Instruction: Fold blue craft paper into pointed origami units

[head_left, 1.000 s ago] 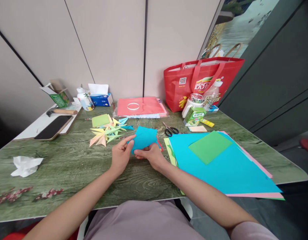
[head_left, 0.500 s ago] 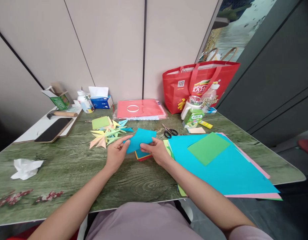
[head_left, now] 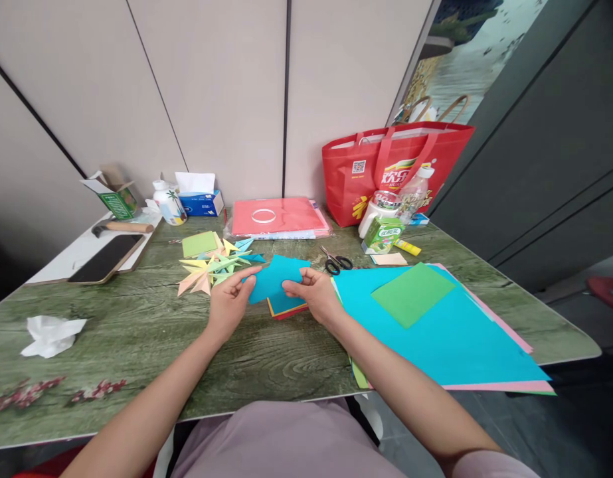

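Observation:
Between my hands is a small blue sheet of paper [head_left: 275, 279], raised a little over the table. My left hand [head_left: 230, 299] pinches its left edge between thumb and fingers. On the other side, my right hand [head_left: 313, 292] grips the right edge the same way. Below the sheet lies a small stack of coloured paper [head_left: 286, 306], blue on top with orange and red edges showing, partly hidden by the sheet and my right hand. Folded paper pieces [head_left: 211, 265] in yellow, green, peach and blue are heaped just beyond my left hand.
Black-handled scissors [head_left: 336, 261] lie beyond my right hand. Large coloured sheets [head_left: 465, 338] cover the table's right side, a green square [head_left: 413, 295] on top. A red bag [head_left: 356, 182], green carton [head_left: 382, 235], phone [head_left: 105, 259], hammer [head_left: 124, 227] and crumpled tissue [head_left: 52, 335] surround the work area.
My right hand has shifted slightly along the blue sheet, and the sheet sits a touch differently, showing more of the stack below. Both hands keep their hold. The view has moved slightly.

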A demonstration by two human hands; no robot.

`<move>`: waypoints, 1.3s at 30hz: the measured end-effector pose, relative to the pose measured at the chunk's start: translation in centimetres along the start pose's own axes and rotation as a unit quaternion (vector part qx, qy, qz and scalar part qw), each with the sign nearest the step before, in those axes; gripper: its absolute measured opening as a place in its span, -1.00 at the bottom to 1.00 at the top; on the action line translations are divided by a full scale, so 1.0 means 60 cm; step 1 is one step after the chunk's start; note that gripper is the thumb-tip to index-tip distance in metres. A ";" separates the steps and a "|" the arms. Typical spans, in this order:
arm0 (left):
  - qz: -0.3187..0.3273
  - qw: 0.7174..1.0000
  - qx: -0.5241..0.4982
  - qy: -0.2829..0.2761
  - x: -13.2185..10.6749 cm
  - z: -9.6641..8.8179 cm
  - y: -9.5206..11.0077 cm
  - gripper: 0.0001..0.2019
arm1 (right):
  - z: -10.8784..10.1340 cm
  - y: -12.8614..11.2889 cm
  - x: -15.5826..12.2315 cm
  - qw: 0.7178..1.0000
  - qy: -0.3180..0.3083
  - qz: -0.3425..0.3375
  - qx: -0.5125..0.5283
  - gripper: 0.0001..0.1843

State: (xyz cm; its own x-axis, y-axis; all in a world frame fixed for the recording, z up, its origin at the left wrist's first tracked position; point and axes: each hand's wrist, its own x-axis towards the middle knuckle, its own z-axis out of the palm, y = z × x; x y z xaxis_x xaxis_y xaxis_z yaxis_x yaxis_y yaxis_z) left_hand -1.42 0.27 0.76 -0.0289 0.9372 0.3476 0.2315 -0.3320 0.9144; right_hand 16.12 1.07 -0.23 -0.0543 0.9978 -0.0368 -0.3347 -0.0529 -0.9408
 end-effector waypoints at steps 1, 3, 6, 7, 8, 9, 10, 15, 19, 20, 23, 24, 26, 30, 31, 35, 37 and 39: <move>-0.002 1.000 -0.003 0.000 0.000 0.000 -0.001 -0.68 | 0.000 0.000 0.000 1.000 0.001 0.005 0.003 -0.56; -0.003 1.000 0.003 0.000 0.001 0.000 -0.001 -0.68 | 0.001 0.000 0.001 1.000 0.003 0.018 0.017 -0.55; 0.004 1.000 0.030 0.001 0.000 -0.001 0.003 -0.67 | 0.002 0.000 0.001 0.998 0.010 0.039 0.049 -0.54; 0.005 0.999 0.037 0.001 0.000 -0.001 0.004 -0.67 | 0.002 0.000 0.001 0.997 0.014 0.042 0.059 -0.54; 0.006 0.999 0.041 0.000 0.000 -0.001 0.005 -0.66 | 0.002 -0.001 0.001 0.997 0.016 0.042 0.068 -0.54; 0.007 0.999 0.043 0.000 0.000 -0.001 0.005 -0.66 | 0.001 0.000 0.001 0.996 0.016 0.040 0.075 -0.55; 0.007 0.999 0.043 0.000 0.000 -0.001 0.005 -0.66 | 0.000 0.000 0.001 0.996 0.015 0.036 0.080 -0.56; 0.007 0.999 0.033 0.000 0.001 -0.001 0.002 -0.67 | -0.002 0.001 0.003 0.995 0.025 0.040 0.085 -0.57; 0.005 1.000 0.019 -0.001 0.001 -0.001 0.003 -0.66 | 0.002 0.001 0.004 0.993 0.047 0.045 0.095 -0.54; 0.006 1.000 0.017 0.000 0.000 -0.001 0.004 -0.67 | 0.003 0.002 0.004 0.993 0.048 0.043 0.095 -0.54; 0.016 1.000 0.020 0.009 -0.001 0.000 0.007 -0.68 | 0.004 0.005 0.004 0.995 0.048 0.032 0.084 -0.54; 0.019 1.000 0.023 0.011 -0.001 0.000 0.007 -0.69 | 0.004 0.006 0.005 0.995 0.046 0.029 0.078 -0.54; 0.025 0.999 0.028 0.011 0.000 -0.001 0.007 -0.69 | 0.002 0.008 0.005 0.997 0.038 0.021 0.065 -0.55; 0.037 0.998 0.052 -0.001 0.004 -0.005 0.007 -0.69 | -0.005 0.008 0.005 1.000 -0.019 0.013 0.018 -0.54; 0.042 0.997 0.060 -0.006 0.005 -0.006 0.008 -0.70 | -0.007 0.008 0.005 0.999 -0.037 0.014 0.000 -0.53; 0.061 0.994 0.084 -0.019 0.006 -0.007 0.013 -0.75 | -0.012 0.008 0.004 0.994 -0.078 0.004 -0.076 -0.55; 0.061 0.995 0.082 -0.017 0.005 -0.006 0.013 -0.74 | -0.012 0.008 0.002 0.991 -0.086 -0.012 -0.107 -0.58; 0.059 0.996 0.069 -0.014 0.005 -0.005 0.011 -0.71 | -0.011 0.007 0.000 0.986 -0.095 -0.029 -0.134 -0.59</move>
State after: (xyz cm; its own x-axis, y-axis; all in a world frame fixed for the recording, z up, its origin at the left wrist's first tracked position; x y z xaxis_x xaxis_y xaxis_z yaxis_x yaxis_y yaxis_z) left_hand -1.55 0.31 1.51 0.0325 0.8955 0.4440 0.3636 -0.4243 0.8293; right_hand 16.58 1.09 -0.84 -0.2258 0.9724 0.0596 -0.0827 0.0418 -0.9957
